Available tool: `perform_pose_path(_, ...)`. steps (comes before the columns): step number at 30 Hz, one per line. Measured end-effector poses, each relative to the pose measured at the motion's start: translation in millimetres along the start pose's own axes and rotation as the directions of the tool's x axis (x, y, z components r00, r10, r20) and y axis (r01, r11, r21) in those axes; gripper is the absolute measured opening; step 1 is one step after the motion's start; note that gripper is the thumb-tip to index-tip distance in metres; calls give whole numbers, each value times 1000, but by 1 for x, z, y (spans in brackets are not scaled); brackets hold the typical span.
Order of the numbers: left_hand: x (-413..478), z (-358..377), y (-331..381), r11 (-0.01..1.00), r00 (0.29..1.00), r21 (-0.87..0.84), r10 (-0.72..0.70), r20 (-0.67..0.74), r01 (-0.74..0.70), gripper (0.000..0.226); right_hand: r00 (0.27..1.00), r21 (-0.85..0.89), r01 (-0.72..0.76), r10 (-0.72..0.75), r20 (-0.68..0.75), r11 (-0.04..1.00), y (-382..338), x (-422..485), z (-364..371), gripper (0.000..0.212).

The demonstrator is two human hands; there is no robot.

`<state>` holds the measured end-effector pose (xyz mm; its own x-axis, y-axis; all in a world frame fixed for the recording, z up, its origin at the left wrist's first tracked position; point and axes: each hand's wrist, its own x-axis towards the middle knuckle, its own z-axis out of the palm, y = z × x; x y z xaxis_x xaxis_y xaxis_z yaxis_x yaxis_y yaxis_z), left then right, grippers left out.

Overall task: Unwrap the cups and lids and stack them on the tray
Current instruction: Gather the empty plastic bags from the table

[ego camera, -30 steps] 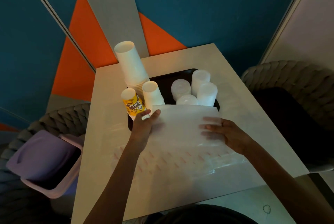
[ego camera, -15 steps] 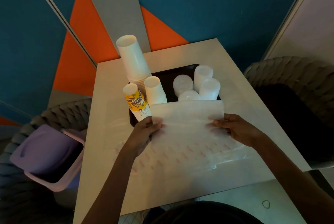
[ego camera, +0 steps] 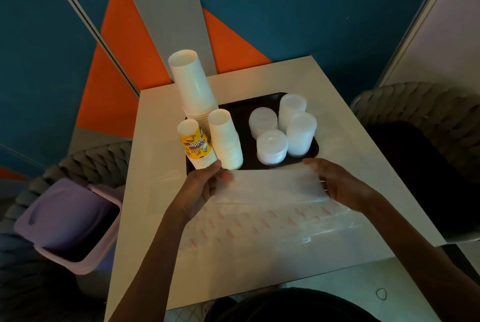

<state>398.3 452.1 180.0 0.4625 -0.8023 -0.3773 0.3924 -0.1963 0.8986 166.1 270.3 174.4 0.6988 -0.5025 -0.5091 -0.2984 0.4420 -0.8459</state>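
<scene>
A pale table [ego camera: 337, 103] carries an emptied plastic wrapper [ego camera: 259, 225], spread flat beneath the hands and back toward the person. Its far edge is folded over and pinched at either end by the left hand [ego camera: 200, 189] and right hand [ego camera: 340, 186]. Just beyond the hands, the dark tray [ego camera: 241, 108] holds three stacks of cups [ego camera: 226, 140] and four stacks of lids [ego camera: 271, 147], so unwrapping and stacking appear done, with seemingly only the wrapper left to clear.
</scene>
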Motion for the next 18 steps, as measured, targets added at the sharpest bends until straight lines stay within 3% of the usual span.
perform_pose_path(2,1,3,1,997,999,-65,42,-21,-44,19,999,-129,26,-29,-18,991,3,3,1,38)
perform_pose_path(3,2,3,-1,990,999,-131,44,-27,-48,27,999,-139,44,-47,-21,989,4,3,1,42)
perform_pose_path(5,2,6,-6,974,998,-227,-27,-60,13,33,996,-108,79,-84,-43,991,4,1,2,41)
perform_pose_path(7,-1,12,-16,967,983,-218,-153,-98,129,37,992,-78,101,-107,-71,992,7,1,4,37)
perform_pose_path(9,-2,20,-24,961,962,-145,-252,-109,235,57,990,-74,110,-116,-83,991,12,0,7,35)
perform_pose_path(11,0,25,-25,964,952,-67,-264,-157,256,60,992,-87,96,-102,-75,992,18,-2,7,36)
perform_pose_path(14,0,33,-6,970,983,213,-85,-162,120,45,999,-225,33,-28,24,974,20,-8,1,39)
perform_pose_path(16,2,36,14,909,999,416,9,-53,14,46,995,-305,-5,36,97,952,14,-9,3,49)
perform_pose_path(18,3,41,33,836,993,543,11,116,-73,57,984,-318,-4,59,166,948,5,-5,13,47)
